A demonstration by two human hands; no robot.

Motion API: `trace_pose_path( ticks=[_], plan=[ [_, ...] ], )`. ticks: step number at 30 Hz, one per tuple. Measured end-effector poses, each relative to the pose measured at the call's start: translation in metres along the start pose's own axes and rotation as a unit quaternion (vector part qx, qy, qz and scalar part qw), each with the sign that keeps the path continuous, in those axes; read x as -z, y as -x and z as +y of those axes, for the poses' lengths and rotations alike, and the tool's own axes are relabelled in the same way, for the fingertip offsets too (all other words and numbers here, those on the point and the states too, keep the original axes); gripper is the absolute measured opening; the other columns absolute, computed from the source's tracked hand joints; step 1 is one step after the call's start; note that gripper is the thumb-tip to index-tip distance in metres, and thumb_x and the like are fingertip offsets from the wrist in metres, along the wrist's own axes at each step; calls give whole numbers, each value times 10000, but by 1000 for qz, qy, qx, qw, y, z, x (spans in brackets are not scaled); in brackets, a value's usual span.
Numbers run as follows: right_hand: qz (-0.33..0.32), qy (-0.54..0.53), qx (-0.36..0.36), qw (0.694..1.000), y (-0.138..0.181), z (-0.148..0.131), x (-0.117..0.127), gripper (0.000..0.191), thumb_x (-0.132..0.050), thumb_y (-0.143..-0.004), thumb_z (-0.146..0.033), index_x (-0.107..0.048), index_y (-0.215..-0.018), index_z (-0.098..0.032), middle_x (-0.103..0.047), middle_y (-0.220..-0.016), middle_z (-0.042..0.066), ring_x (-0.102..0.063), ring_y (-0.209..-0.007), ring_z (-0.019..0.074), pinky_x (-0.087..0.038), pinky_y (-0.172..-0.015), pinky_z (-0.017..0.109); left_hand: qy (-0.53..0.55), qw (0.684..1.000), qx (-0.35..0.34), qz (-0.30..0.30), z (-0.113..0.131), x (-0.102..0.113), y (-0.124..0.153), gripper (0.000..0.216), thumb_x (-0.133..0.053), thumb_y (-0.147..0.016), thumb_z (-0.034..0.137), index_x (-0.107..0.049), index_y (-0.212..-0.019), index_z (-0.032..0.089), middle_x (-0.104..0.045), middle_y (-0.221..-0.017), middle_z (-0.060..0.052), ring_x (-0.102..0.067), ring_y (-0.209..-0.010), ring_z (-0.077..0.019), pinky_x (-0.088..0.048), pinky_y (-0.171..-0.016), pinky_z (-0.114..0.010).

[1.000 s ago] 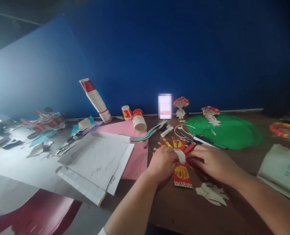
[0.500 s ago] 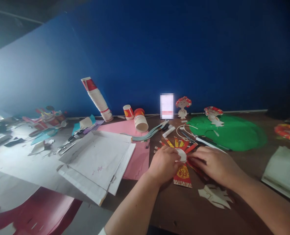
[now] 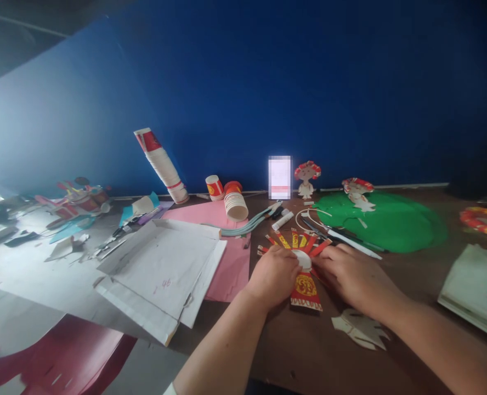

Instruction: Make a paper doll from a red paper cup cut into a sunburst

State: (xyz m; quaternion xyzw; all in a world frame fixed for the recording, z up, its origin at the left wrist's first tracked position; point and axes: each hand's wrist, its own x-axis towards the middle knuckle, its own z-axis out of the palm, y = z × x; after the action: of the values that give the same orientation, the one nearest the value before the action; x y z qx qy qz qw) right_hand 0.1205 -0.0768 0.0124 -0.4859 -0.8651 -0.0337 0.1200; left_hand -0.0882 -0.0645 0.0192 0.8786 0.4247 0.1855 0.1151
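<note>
Fingers of my left hand (image 3: 274, 274) are curled down onto the left side of one cut paper cup (image 3: 304, 259), which is flattened on the brown table (image 3: 309, 356) right in front of me. Their tips are tucked under my knuckles, so I cannot tell whether they pinch a strip or only press on it. My right hand (image 3: 350, 274) lies on the cup's right side with its fingers stretched out nearly flat, open and gripping nothing, their tips touching the red strips beside the cup's white round base.

The cup's wall is slit into red and yellow strips that fan out from that base. I count six or seven narrow ones pointing away from me and one broad strip (image 3: 306, 291) pointing toward me, between my two wrists.

One white paper cutout (image 3: 361, 328) lies just below my right wrist. One green sheet (image 3: 391, 225) is spread beyond my right hand, with at least two pens (image 3: 352, 244) at its near edge. One pink sheet (image 3: 227, 263) lies to the left, partly under one pile of white envelopes (image 3: 161, 269). Against the blue wall (image 3: 268, 82) I see one leaning stack of cups (image 3: 161, 164), three loose cups (image 3: 235, 206) and two paper dolls (image 3: 306, 178). One glue stick (image 3: 282, 220) lies near the loose cups, and one open book (image 3: 477, 285) sits far right.
</note>
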Motion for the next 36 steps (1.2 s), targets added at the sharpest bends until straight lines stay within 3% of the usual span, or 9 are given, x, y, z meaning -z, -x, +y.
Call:
trace_pose_path(
  ticks=[5,9,11,15,18,22,28,36],
  plan=[
    [18,-16,-5,1000,-1,3,-4,251,-505,-947,-282,-747,-1014,-283,-718,-973,41,-605,-875,222,-419,-689,327,21,999,-6,25,-4,-1,1,203,-521,-940,197,-724,-947,197,-741,-1027,-51,-642,-981,-204,-467,-959,-314],
    [59,-81,-82,992,-5,11,-5,299,-465,-967,-340,-755,-1022,-297,-743,-1021,23,-666,-916,203,-468,-735,313,36,985,100,136,-14,-3,0,231,-512,-939,196,-728,-1016,215,-730,-1059,-48,-635,-1004,-196,-475,-926,-301],
    [63,-94,-133,985,-9,11,-3,312,-461,-961,-357,-761,-1009,-288,-748,-1067,23,-688,-927,208,-480,-733,313,22,975,155,156,-19,-5,0,237,-512,-931,187,-732,-1015,212,-724,-1018,-56,-636,-973,-198,-481,-888,-298],
    [6,-112,-171,979,-24,4,5,306,-478,-942,-389,-761,-1012,-297,-760,-1067,19,-704,-910,220,-473,-713,314,11,971,196,134,-18,-6,-3,210,-529,-932,230,-736,-966,220,-708,-949,-48,-634,-904,-187,-476,-814,-276],
    [-22,-114,-146,982,-38,-3,7,298,-484,-935,-349,-752,-1041,-269,-755,-1065,46,-696,-904,220,-451,-713,304,10,971,209,115,-13,-8,-5,195,-546,-934,290,-728,-931,220,-703,-945,-45,-633,-889,-185,-472,-779,-269],
    [-28,-122,-120,985,-51,-8,0,244,-512,-914,-291,-752,-939,-255,-741,-986,36,-680,-848,186,-421,-691,276,8,973,210,97,-7,-12,-9,180,-594,-903,352,-709,-910,214,-697,-947,-46,-635,-898,-195,-479,-777,-273],
    [-28,-124,-92,988,-52,-8,-13,236,-490,-910,-221,-726,-910,-217,-719,-993,57,-661,-883,183,-395,-708,265,-25,974,219,49,-5,-14,-16,158,-557,-881,256,-702,-882,193,-702,-983,-71,-648,-935,-211,-495,-828,-292],
    [-48,-103,-40,993,-60,-7,-10,168,-527,-865,-161,-690,-847,-196,-698,-909,76,-641,-923,202,-377,-721,268,-57,972,227,-37,6,4,-30,193,-555,-860,220,-717,-944,157,-721,-1000,-118,-677,-959,-259,-521,-843,-339]
  ],
)
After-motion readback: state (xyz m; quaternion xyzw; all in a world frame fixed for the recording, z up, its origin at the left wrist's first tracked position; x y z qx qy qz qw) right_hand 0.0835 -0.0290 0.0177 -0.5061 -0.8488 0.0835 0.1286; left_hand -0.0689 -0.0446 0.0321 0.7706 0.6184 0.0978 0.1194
